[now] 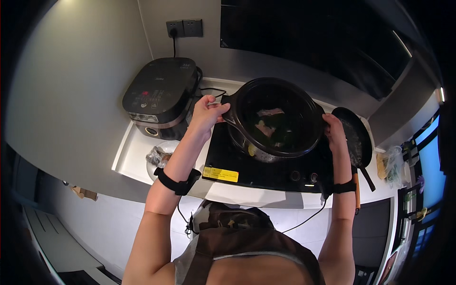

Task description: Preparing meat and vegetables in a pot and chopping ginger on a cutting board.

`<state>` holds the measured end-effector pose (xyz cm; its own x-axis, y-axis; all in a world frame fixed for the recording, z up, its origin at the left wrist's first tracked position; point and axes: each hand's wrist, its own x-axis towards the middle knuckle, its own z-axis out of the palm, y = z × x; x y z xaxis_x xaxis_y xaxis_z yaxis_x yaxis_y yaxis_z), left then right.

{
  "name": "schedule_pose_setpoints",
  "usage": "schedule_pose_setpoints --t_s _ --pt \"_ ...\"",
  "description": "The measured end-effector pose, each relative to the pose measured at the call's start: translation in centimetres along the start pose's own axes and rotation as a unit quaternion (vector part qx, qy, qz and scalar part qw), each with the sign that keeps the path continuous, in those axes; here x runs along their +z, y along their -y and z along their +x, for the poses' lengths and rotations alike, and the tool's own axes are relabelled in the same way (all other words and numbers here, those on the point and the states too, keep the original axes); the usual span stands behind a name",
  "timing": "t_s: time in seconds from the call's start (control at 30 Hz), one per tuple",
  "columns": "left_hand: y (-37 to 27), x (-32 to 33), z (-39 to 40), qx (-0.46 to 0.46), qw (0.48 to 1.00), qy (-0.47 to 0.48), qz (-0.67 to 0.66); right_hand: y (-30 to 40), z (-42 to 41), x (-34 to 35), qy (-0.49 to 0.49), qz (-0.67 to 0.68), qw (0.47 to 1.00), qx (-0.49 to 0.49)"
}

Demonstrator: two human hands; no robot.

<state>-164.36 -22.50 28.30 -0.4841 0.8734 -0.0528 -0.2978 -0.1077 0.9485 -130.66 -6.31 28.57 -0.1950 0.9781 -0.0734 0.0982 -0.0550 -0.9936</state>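
A dark two-handled cooking pot (285, 154) is over the black cooktop (263, 174), its open top facing me. Pinkish pieces of meat (266, 129) lie inside among dark contents that are hard to make out. At the left handle, my left hand (208, 115) grips with thumb and fingers. The opposite handle is in my right hand (334, 130), with its fingers partly hidden. Beneath the pot's near side shows a shiny, speckled surface (265, 156) with a yellow patch; most of it is covered, and I cannot tell whether the pot rests on it.
A black rice cooker (160, 96) stands on the counter at left, plugged into a wall socket (184, 28). Before it, a plate (151, 172) holds a plastic-wrapped item. To the right are a black frying pan (356, 142) and a clear plastic bag (392, 165).
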Motion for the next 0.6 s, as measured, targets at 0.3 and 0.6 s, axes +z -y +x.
schedule_pose_setpoints --t_s 0.3,0.6 --pt "1.9 -0.2 7.0 -0.028 0.999 -0.017 -0.006 -0.8 5.6 2.6 -0.034 -0.029 0.999 0.03" --pt "3.0 -0.6 10.0 -0.036 0.998 -0.036 0.023 -1.9 9.3 3.2 0.006 -0.05 0.998 0.04"
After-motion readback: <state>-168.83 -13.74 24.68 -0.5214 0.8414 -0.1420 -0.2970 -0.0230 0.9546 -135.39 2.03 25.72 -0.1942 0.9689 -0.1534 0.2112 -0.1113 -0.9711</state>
